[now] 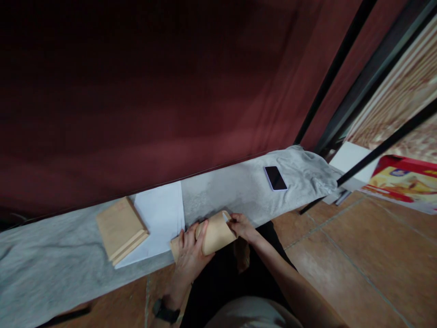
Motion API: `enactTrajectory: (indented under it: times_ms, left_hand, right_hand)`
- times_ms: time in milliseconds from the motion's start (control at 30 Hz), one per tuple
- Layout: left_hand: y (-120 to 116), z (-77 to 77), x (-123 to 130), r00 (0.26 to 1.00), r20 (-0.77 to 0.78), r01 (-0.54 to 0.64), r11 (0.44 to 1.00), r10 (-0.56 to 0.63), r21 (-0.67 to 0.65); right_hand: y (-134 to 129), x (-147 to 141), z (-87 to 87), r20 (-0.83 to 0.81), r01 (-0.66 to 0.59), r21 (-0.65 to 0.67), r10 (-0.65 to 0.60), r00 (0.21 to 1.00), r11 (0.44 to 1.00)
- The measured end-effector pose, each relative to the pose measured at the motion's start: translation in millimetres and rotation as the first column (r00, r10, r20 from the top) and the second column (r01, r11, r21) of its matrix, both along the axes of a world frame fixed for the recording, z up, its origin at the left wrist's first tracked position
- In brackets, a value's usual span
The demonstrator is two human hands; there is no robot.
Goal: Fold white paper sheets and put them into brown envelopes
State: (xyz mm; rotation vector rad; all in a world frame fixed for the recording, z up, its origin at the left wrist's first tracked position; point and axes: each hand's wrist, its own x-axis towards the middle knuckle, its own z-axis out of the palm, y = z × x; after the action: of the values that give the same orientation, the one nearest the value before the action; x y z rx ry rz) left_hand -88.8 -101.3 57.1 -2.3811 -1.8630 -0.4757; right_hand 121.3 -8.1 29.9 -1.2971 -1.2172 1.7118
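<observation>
A brown paper envelope [216, 232] is bent into a curve at the front edge of the cloth-covered bench. My left hand [193, 250] grips its left part, fingers spread over the paper. At its right end, my right hand [240, 225] pinches the opening, where a bit of white shows inside. Left of my hands, a stack of brown envelopes [121, 228] lies partly over white paper sheets [162, 218]. The fingertips of my right hand are partly hidden by the envelope.
A phone [276, 178] lies on the grey cloth [225, 187] to the right. Dark red curtain [170, 91] hangs behind the bench. Black metal poles [336, 68] and a red and yellow box [406, 182] are at the right, above a tiled floor [358, 255].
</observation>
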Motion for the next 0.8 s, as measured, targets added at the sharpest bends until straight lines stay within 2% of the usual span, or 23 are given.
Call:
enactTrajectory:
  times_ms: [167, 233, 300, 333, 367, 400, 433, 467, 500, 533, 567, 600, 667, 733, 800]
  left_hand:
    - [0, -4.3, -2, 0.997, 0.078, -0.019, 1.000, 0.018, 0.021]
    - [-2, -7.0, -1, 0.976, 0.206, -0.097, 0.991, 0.076, 0.093]
    - [-5, -10.0, 1, 0.892, 0.423, -0.238, 0.961, 0.159, 0.141]
    - [-6, -11.4, 3, 0.806, 0.556, -0.322, 0.939, 0.203, 0.123]
    - [-6, -12.5, 6, 0.677, 0.693, -0.397, 0.916, 0.245, 0.063]
    - [-5, -13.2, 10, 0.501, 0.817, -0.439, 0.897, 0.284, -0.042]
    - [-3, -13.5, 14, 0.285, 0.903, -0.431, 0.884, 0.322, -0.180]
    - [0, -13.3, 19, 0.052, 0.932, -0.360, 0.877, 0.359, -0.318]
    - [4, -12.8, 25, -0.163, 0.902, -0.230, 0.873, 0.401, -0.430]
    - [10, -12.1, 30, -0.325, 0.835, -0.085, 0.866, 0.444, -0.493]
    - [16, -11.5, 36, -0.424, 0.768, 0.036, 0.856, 0.481, -0.516]
    - [22, -11.1, 40, -0.477, 0.725, 0.103, 0.851, 0.497, -0.515]
    - [35, -11.1, 46, -0.510, 0.709, 0.115, 0.856, 0.487, -0.504]
    - [47, -11.9, 45, -0.482, 0.735, 0.079, 0.859, 0.477, -0.506]
    - [58, -12.7, 39, -0.413, 0.771, 0.062, 0.859, 0.485, -0.508]
  right_hand:
    - [0, -7, 2.6, -0.093, 0.104, -0.010, -0.105, 0.990, 0.995]
    - [2, -10, 4.4, -0.138, 0.171, -0.009, -0.170, 0.976, 0.985]
    - [4, -13, 6.6, -0.184, 0.237, -0.009, -0.234, 0.955, 0.972]
    - [4, -15, 7.8, -0.204, 0.262, -0.012, -0.259, 0.944, 0.965]
    - [4, -18, 8.9, -0.220, 0.278, -0.016, -0.274, 0.936, 0.961]
    - [2, -20, 9.8, -0.236, 0.289, -0.022, -0.286, 0.929, 0.957]
    - [0, -24, 10.7, -0.257, 0.303, -0.031, -0.301, 0.918, 0.952]
    - [-2, -28, 11.2, -0.284, 0.320, -0.042, -0.318, 0.905, 0.947]
    - [-5, -32, 11.6, -0.315, 0.334, -0.053, -0.333, 0.889, 0.941]
    - [-8, -36, 11.6, -0.346, 0.344, -0.063, -0.344, 0.873, 0.937]
    - [-11, -39, 11.4, -0.371, 0.345, -0.069, -0.346, 0.862, 0.936]
    - [-13, -41, 10.9, -0.384, 0.336, -0.067, -0.336, 0.860, 0.939]
    - [-15, -43, 8.9, -0.371, 0.300, -0.051, -0.297, 0.880, 0.953]
    - [-13, -39, 5.3, -0.331, 0.276, -0.035, -0.271, 0.904, 0.961]
    - [-9, -33, 0.2, -0.276, 0.276, -0.007, -0.267, 0.923, 0.961]
